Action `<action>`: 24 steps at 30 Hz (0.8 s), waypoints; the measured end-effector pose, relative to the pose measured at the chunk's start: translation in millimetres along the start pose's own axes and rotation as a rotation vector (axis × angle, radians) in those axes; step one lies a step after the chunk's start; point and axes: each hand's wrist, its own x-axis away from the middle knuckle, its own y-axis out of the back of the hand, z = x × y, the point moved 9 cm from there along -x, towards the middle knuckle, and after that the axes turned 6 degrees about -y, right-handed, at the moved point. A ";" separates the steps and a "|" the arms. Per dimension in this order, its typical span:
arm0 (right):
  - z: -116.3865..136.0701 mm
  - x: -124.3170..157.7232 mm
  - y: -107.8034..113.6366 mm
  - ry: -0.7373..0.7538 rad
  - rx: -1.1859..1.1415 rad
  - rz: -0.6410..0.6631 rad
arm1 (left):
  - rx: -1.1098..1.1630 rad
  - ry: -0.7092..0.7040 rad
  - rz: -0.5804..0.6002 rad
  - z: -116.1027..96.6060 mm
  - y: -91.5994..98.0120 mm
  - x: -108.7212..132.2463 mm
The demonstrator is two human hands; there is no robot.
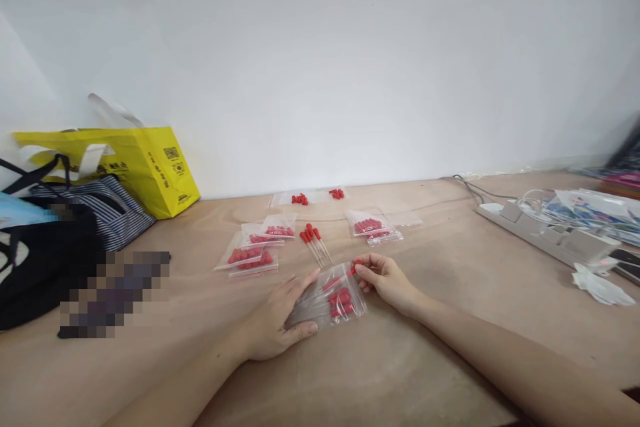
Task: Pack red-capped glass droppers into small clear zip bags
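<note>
A clear zip bag (313, 310) with several red-bulbed droppers (341, 302) inside lies on the table in front of me. My left hand (280, 317) grips its left end, thumb below and fingers along the upper edge. At the bag's right end, my right hand (381, 278) pinches the red bulb of a dropper (357, 265); its stem seems to reach into the bag, though I cannot see the tip. Just beyond the bag lie several loose droppers (311, 235), bulbs pointing away from me.
Filled bags of droppers sit in piles at left (253, 257) and right (370, 227). More droppers (300, 199) rest near the wall. A yellow bag (165, 173) and striped pouch (107, 203) stand far left. On the right are a power strip (520, 230) and crumpled white gloves (600, 285).
</note>
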 end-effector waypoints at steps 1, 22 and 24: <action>-0.2 0.2 -1.8 -0.006 0.031 0.024 | 0.003 -0.003 0.000 0.0 -0.4 0.1; 0.3 -8.1 -30.3 0.126 0.347 0.204 | -0.015 -0.030 -0.010 -3.2 2.0 -2.1; 1.4 -4.0 -37.1 0.137 0.352 0.299 | -0.019 -0.024 -0.013 -1.9 1.3 -1.5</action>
